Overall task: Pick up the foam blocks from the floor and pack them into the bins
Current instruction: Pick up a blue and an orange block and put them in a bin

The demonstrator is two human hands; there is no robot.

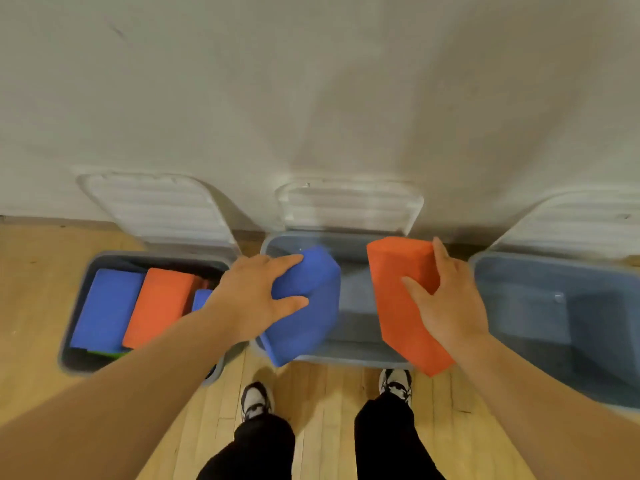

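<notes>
Left hand [256, 299]: grips blue block [308, 306], held over middle bin's [346, 358] left edge.
Right hand [446, 306]: grips orange block [394, 306], over same bin's right side.
Left bin [73, 306]: holds packed blocks [159, 306], blue and orange.

left grip [256, 299] holds blue foam block [308, 327], tilted over middle bin [356, 303] left rim | right grip [446, 306] holds orange foam block [398, 296], tilted over its right side | left bin [65, 341]: blue block [107, 306], orange block [159, 306] inside | right bin [540, 306] alongside
</notes>
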